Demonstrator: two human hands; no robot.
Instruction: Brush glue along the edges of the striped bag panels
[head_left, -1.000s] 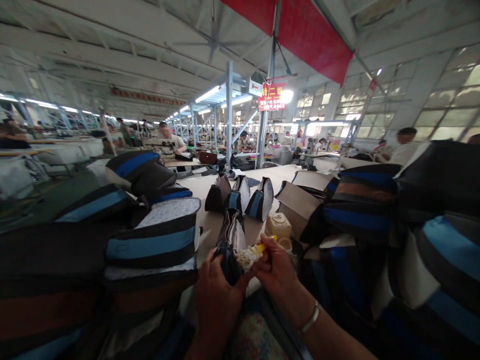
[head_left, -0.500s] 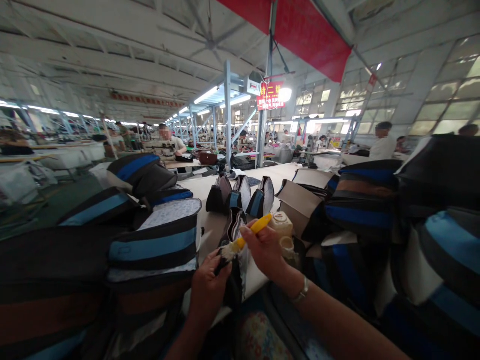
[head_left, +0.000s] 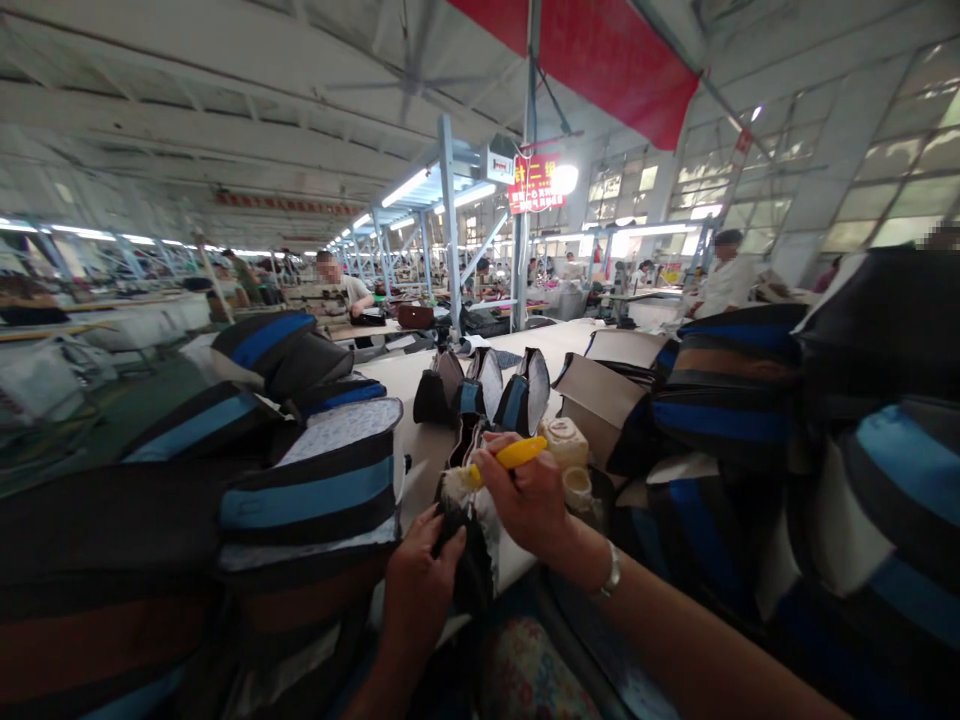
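My left hand (head_left: 420,580) is closed round a dark folded fabric piece (head_left: 469,560), holding it upright at the near edge of the table (head_left: 420,380). My right hand (head_left: 529,495) grips a brush with a yellow handle (head_left: 517,453); its pale bristles (head_left: 454,487) rest on the top edge of that piece. A silver bracelet circles my right wrist. Just right of the hand stand a cream glue jar (head_left: 564,440) and a small lid or cup (head_left: 577,487).
Three upright dark pieces (head_left: 484,385) stand farther along the table. Tall stacks of black-and-blue bag panels rise on the left (head_left: 300,480) and on the right (head_left: 720,400). People work at benches in the background, one in white (head_left: 724,285) at the right.
My right hand lifted the brush from low beside the piece to its top edge, and the handle has tipped flatter. The view has drifted slightly right.
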